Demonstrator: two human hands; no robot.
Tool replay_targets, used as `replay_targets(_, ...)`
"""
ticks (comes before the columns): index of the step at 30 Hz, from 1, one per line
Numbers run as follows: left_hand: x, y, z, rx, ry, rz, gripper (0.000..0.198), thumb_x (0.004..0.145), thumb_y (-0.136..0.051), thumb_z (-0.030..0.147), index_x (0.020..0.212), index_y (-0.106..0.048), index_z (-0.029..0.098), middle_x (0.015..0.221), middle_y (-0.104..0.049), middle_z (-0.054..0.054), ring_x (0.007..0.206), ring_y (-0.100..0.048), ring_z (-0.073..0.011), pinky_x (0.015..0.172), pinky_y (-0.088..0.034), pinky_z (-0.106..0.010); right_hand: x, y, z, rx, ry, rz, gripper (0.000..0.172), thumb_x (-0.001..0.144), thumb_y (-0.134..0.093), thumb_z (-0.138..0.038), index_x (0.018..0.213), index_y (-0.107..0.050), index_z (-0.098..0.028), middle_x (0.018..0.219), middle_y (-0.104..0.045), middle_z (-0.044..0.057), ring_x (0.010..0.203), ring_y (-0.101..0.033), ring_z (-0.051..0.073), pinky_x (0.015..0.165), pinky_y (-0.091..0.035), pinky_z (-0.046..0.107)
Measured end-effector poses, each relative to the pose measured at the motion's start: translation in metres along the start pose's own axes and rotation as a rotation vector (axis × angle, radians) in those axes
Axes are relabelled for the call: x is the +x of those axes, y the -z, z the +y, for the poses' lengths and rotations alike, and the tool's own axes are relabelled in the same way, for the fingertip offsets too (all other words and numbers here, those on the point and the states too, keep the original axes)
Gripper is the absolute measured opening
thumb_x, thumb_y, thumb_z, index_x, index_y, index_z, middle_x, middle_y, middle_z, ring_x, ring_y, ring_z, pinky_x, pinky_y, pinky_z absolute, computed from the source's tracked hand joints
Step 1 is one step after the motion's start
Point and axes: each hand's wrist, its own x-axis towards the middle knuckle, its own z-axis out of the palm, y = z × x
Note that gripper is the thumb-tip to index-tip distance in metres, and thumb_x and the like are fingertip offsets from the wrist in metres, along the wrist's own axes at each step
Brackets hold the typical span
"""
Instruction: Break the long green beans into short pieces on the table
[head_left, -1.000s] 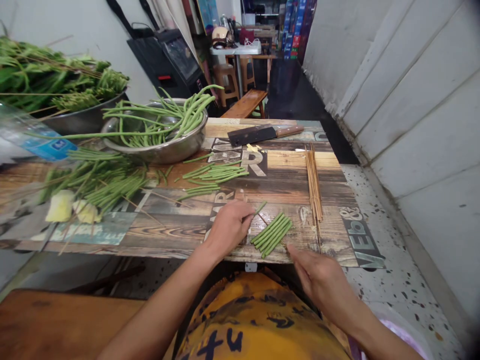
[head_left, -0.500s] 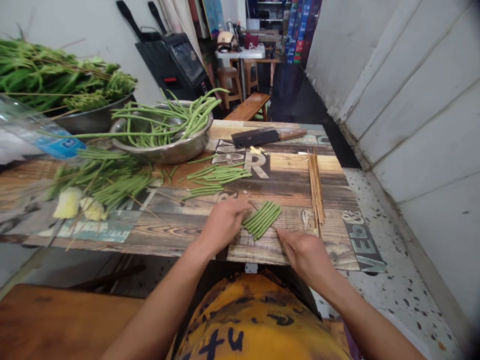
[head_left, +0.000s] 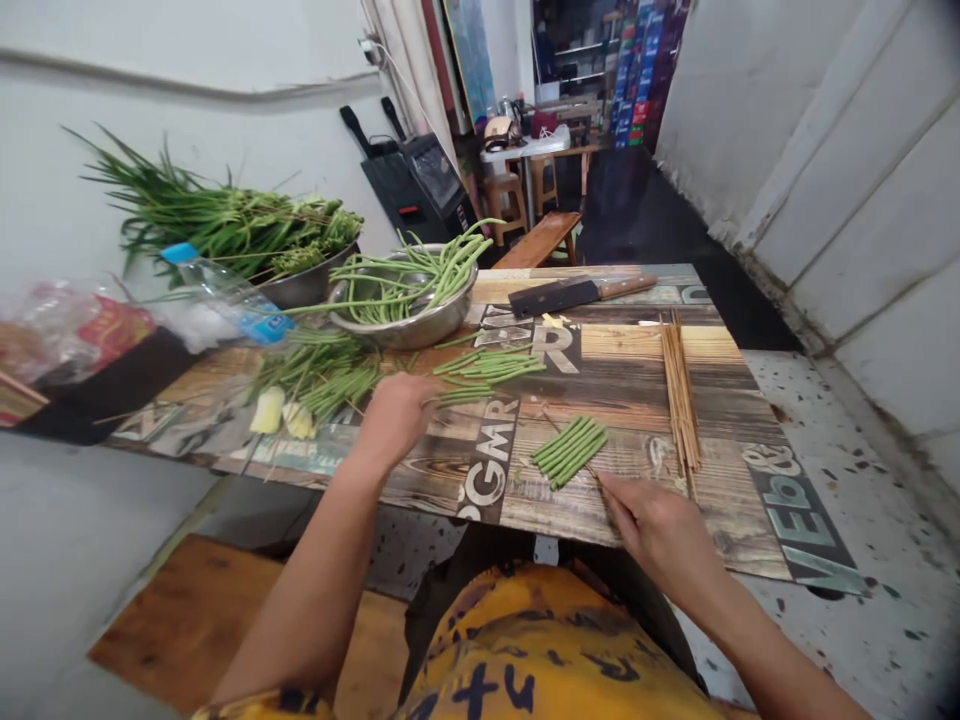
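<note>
Cut green bean pieces (head_left: 568, 452) lie side by side on a thin stick, flat on the wooden-patterned table (head_left: 420, 468). My right hand (head_left: 651, 512) pinches the near end of that stick. Over the table's middle, my left hand (head_left: 399, 412) is at the left end of some loose cut beans (head_left: 495, 368); its fingers are bent, and whether they hold anything is hidden. A bundle of thin sticks (head_left: 679, 400) lies to the right. Further left is a heap of skewered green stalks (head_left: 319, 372).
A cleaver (head_left: 559, 296) lies near the far edge. Behind my left hand stands a metal bowl (head_left: 409, 328) of long beans. A plastic bottle (head_left: 225, 295), a bowl of leafy greens (head_left: 307, 284) and two yellow pieces (head_left: 268, 410) are at the left.
My left hand has let go of the far end of the bean stick and moved left to the loose beans. My right hand keeps its hold. The view has swung left.
</note>
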Motion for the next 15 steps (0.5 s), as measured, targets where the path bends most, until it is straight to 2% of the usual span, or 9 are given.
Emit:
replay_targets(3,0.000,-0.001,0.010,0.059,-0.051,-0.048,0.018,0.080,-0.053,0.022,0.081,-0.071,0.018,0.085,-0.070,-0.009,0.083,-0.061,-0.0241,0.077,-0.044,-0.035,0.000,0.000,-0.001,-0.005,-0.012,-0.012,0.030,0.090,-0.040,-0.017,0.100,-0.068,-0.015,0.082,-0.072,0.009,0.069,-0.068,0.018,0.063,-0.052,0.025)
replay_targets(7,-0.008,0.000,0.054,-0.123,-0.153,0.041,0.020,0.086,-0.052,0.027,0.089,-0.069,0.019,0.089,-0.069,-0.007,0.085,-0.060,-0.0200,0.079,-0.043,-0.033,0.000,-0.001,-0.003,-0.028,-0.021,-0.015,0.031,0.091,-0.040,-0.018,0.105,-0.067,-0.014,0.080,-0.072,0.009,0.068,-0.067,0.017,0.063,-0.051,0.024)
replay_targets(10,-0.016,-0.007,0.084,-0.230,-0.267,-0.039,0.018,0.087,-0.051,0.025,0.090,-0.068,0.019,0.086,-0.068,-0.006,0.084,-0.058,-0.0185,0.079,-0.041,-0.032,0.000,0.000,-0.004,-0.030,-0.027,-0.014,0.032,0.091,-0.039,-0.018,0.107,-0.066,-0.015,0.080,-0.072,0.008,0.069,-0.067,0.017,0.065,-0.050,0.024)
replay_targets(12,-0.019,-0.015,0.094,-0.251,-0.275,-0.093,0.018,0.088,-0.050,0.024,0.091,-0.067,0.019,0.085,-0.068,-0.006,0.084,-0.058,-0.0184,0.078,-0.040,-0.032,0.000,0.000,-0.005,-0.036,-0.026,-0.014,0.031,0.091,-0.039,-0.018,0.106,-0.066,-0.014,0.080,-0.072,0.008,0.068,-0.066,0.017,0.063,-0.049,0.024)
replay_targets(15,-0.022,-0.025,0.099,-0.287,-0.243,-0.117,0.017,0.088,-0.051,0.025,0.093,-0.066,0.020,0.086,-0.067,-0.005,0.084,-0.057,-0.0179,0.076,-0.040,-0.031,0.000,0.000,-0.004,-0.046,-0.007,0.003,0.032,0.091,-0.039,-0.019,0.106,-0.067,-0.013,0.080,-0.072,0.009,0.066,-0.066,0.018,0.060,-0.049,0.025)
